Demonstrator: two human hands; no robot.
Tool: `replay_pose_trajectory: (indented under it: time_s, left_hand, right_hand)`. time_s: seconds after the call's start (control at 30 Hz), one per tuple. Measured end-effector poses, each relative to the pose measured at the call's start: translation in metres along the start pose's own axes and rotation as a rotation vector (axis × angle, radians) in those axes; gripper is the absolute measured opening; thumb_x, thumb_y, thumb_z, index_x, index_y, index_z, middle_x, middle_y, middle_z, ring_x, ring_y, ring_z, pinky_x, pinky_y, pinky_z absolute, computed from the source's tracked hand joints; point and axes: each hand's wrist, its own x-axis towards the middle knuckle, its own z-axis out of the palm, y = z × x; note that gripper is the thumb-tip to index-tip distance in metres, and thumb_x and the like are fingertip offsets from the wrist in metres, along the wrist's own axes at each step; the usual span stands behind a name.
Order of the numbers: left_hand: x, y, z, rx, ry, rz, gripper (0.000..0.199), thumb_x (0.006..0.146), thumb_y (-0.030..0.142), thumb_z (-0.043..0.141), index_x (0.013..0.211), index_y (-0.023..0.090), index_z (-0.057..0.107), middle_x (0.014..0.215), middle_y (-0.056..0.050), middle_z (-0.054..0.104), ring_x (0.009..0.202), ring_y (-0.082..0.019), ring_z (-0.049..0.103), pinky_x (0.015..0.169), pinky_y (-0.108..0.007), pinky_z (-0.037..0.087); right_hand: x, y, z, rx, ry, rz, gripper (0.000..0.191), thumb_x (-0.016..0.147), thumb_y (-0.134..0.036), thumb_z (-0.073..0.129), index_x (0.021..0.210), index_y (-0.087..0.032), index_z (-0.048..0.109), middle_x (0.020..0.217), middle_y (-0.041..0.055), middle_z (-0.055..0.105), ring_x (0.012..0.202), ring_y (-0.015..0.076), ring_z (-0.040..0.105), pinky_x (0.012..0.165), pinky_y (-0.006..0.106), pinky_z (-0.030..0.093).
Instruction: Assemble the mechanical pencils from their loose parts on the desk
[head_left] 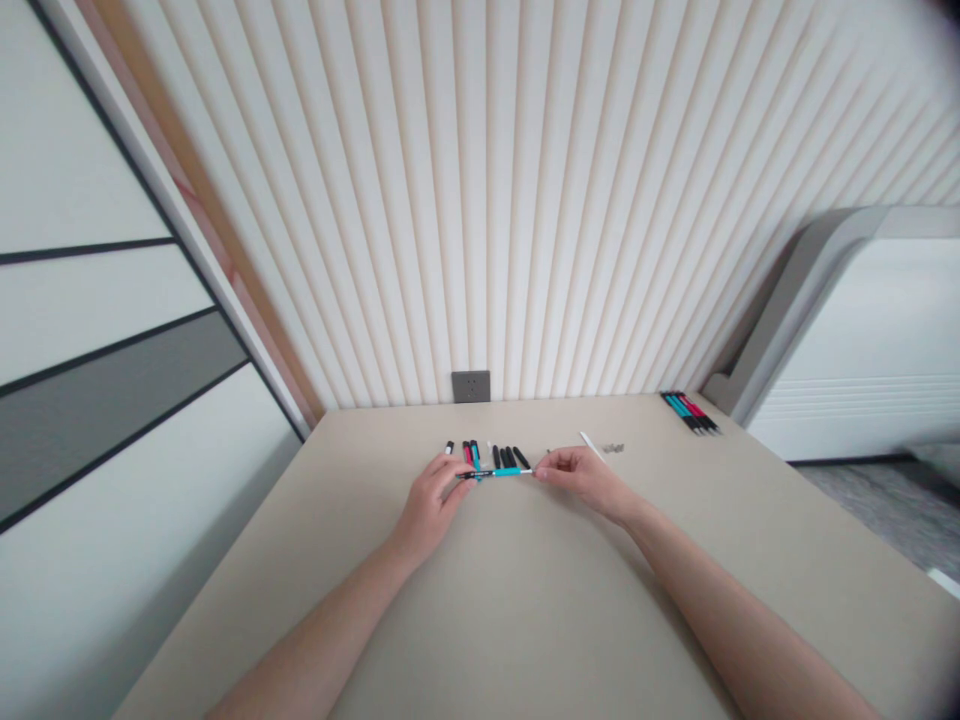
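My left hand (433, 492) is closed around the black end of a pen barrel (507, 472), which lies level and points right. Its front part is teal, and a thin white refill tip (526, 472) sticks out of it. My right hand (576, 474) pinches at that tip with thumb and fingers; whatever small piece sits between them is too small to make out. Just behind the barrel lie several black grip pieces (506, 457), pink barrel parts (468, 453) and a black-and-white part (449, 448). A white stick-like piece (589, 442) is partly hidden behind my right hand.
Small metallic pieces, perhaps springs (613, 448), lie right of my right hand. Several teal and pink pens (688, 412) rest at the table's far right corner. A dark wall socket (471, 387) sits behind the table (480, 600), against a ribbed wall.
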Motion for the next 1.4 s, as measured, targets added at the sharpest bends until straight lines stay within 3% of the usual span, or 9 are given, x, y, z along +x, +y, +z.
replay_pose_trajectory:
  time_s: [0.2, 0.47, 0.63, 0.7, 0.77, 0.83, 0.9, 1.1, 1.4]
  left_hand:
    - [-0.001, -0.003, 0.001, 0.000, -0.046, 0.019, 0.011, 0.092, 0.024, 0.053, 0.095, 0.020, 0.063, 0.094, -0.005, 0.061, 0.092, -0.019, 0.059, 0.084, -0.031, 0.047]
    - [0.000, 0.001, 0.001, -0.030, -0.021, -0.043, 0.011, 0.092, 0.026, 0.053, 0.092, 0.020, 0.063, 0.092, -0.004, 0.061, 0.089, -0.018, 0.059, 0.082, -0.030, 0.047]
    - [0.000, -0.001, 0.002, -0.041, -0.025, -0.062, 0.013, 0.092, 0.027, 0.052, 0.092, 0.019, 0.063, 0.092, -0.005, 0.061, 0.090, -0.019, 0.059, 0.083, -0.031, 0.047]
    - [-0.001, -0.001, 0.002, -0.038, -0.030, -0.060, 0.013, 0.092, 0.027, 0.052, 0.093, 0.019, 0.063, 0.093, -0.006, 0.061, 0.090, -0.019, 0.059, 0.084, -0.032, 0.047]
    - [-0.001, -0.001, 0.003, -0.032, -0.036, -0.051, 0.013, 0.092, 0.027, 0.052, 0.093, 0.019, 0.063, 0.093, -0.006, 0.061, 0.091, -0.019, 0.059, 0.084, -0.032, 0.047]
    - [-0.001, 0.000, 0.003, -0.024, -0.038, -0.037, 0.012, 0.092, 0.026, 0.053, 0.093, 0.019, 0.063, 0.092, -0.005, 0.062, 0.091, -0.019, 0.059, 0.084, -0.032, 0.047]
    - [-0.001, 0.000, 0.002, -0.016, -0.038, -0.028, 0.011, 0.091, 0.025, 0.053, 0.092, 0.020, 0.063, 0.092, -0.005, 0.062, 0.091, -0.019, 0.059, 0.084, -0.031, 0.047]
    - [0.000, -0.001, 0.002, -0.003, -0.050, -0.028, 0.012, 0.092, 0.024, 0.052, 0.093, 0.020, 0.063, 0.093, -0.005, 0.062, 0.092, -0.019, 0.059, 0.085, -0.032, 0.046]
    - [0.000, 0.000, 0.001, 0.006, -0.053, -0.023, 0.013, 0.093, 0.027, 0.051, 0.093, 0.020, 0.062, 0.093, -0.005, 0.062, 0.092, -0.019, 0.059, 0.084, -0.032, 0.047]
  right_hand:
    - [0.000, 0.001, 0.000, -0.018, -0.001, 0.028, 0.034, 0.074, -0.047, 0.067, 0.075, -0.014, 0.069, 0.058, -0.0033, 0.052, 0.055, 0.0092, 0.040, 0.051, 0.024, 0.026]
    - [-0.001, -0.002, 0.000, 0.002, 0.030, -0.036, 0.035, 0.074, -0.049, 0.068, 0.079, -0.014, 0.068, 0.068, 0.0001, 0.061, 0.062, 0.0112, 0.050, 0.057, 0.024, 0.037]
    - [0.001, 0.001, -0.014, -0.013, 0.027, -0.084, 0.043, 0.076, -0.050, 0.067, 0.103, -0.016, 0.068, 0.088, 0.0048, 0.070, 0.075, 0.0159, 0.061, 0.068, 0.028, 0.046]
    - [0.002, 0.005, -0.029, -0.109, 0.101, -0.109, 0.040, 0.080, -0.048, 0.062, 0.104, -0.017, 0.068, 0.091, 0.0062, 0.071, 0.080, 0.0182, 0.063, 0.073, 0.031, 0.048]
    - [0.002, 0.011, -0.047, -0.288, 0.254, -0.105, 0.034, 0.084, -0.044, 0.057, 0.100, -0.017, 0.070, 0.092, 0.0075, 0.072, 0.083, 0.0198, 0.064, 0.076, 0.032, 0.048]
    - [0.001, 0.016, -0.066, -0.567, 0.419, -0.038, 0.027, 0.086, -0.036, 0.054, 0.095, -0.018, 0.071, 0.094, 0.0087, 0.072, 0.087, 0.0217, 0.064, 0.081, 0.035, 0.047]
    - [-0.002, 0.022, -0.080, -0.832, 0.492, 0.042, 0.024, 0.085, -0.028, 0.053, 0.095, -0.019, 0.072, 0.100, 0.0101, 0.071, 0.096, 0.0244, 0.062, 0.087, 0.037, 0.044]
    - [-0.008, 0.030, -0.088, -1.122, 0.424, 0.217, 0.024, 0.084, -0.024, 0.054, 0.101, -0.022, 0.072, 0.113, 0.0098, 0.066, 0.108, 0.0273, 0.056, 0.089, 0.038, 0.040]
    - [-0.006, 0.033, -0.083, -1.152, 0.377, 0.216, 0.024, 0.084, -0.024, 0.053, 0.096, -0.025, 0.074, 0.110, 0.0090, 0.067, 0.105, 0.0266, 0.056, 0.086, 0.037, 0.039]
